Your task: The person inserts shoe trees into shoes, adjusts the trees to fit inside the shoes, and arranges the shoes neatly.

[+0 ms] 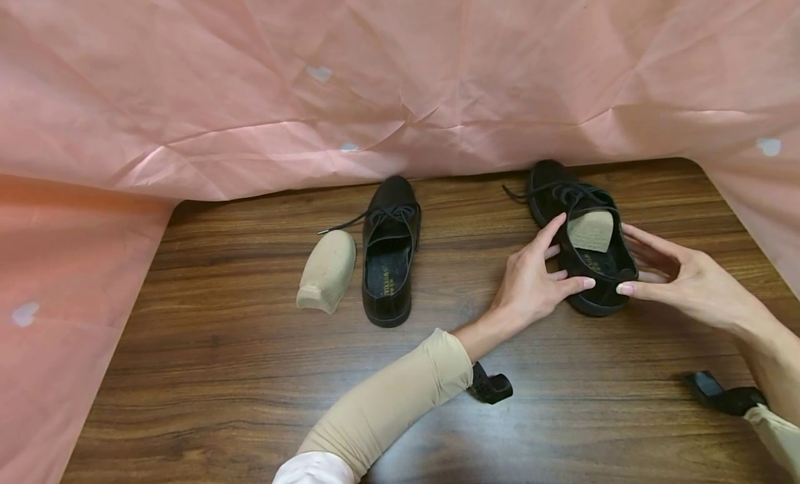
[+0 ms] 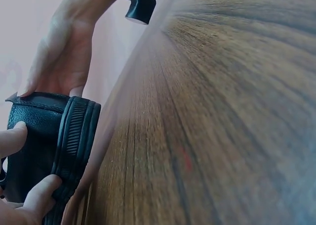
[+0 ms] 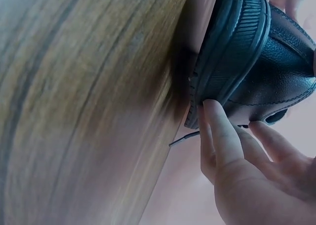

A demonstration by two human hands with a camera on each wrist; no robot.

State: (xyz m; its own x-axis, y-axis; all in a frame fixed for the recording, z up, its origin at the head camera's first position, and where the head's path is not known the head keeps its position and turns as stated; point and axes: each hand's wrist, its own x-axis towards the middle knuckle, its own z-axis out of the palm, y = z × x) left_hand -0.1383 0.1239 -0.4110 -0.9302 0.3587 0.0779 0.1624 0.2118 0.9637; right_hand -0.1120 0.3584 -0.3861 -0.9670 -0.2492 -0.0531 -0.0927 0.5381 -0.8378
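Both hands hold a black lace-up shoe (image 1: 546, 199) at the right of the head view. My left hand (image 1: 531, 282) grips its left side, the thumb on the heel collar and the fingers along the side. On the other side my right hand (image 1: 694, 282) grips it, thumb at the back of the collar. In the right wrist view its fingers (image 3: 222, 131) touch the sole edge and upper. Inside the shoe's opening sits a beige insert (image 1: 592, 230), its front part hidden under the laces. The left wrist view shows the shoe's ridged sole edge (image 2: 76, 131).
A second black lace-up shoe (image 1: 387, 303) stands at the middle of the wood-grain surface (image 1: 250, 387). Left of it lies another beige insert (image 1: 328, 269). Pink cloth (image 1: 400, 74) hangs behind and at both sides. Black wrist devices (image 1: 490, 387) sit under the wrists.
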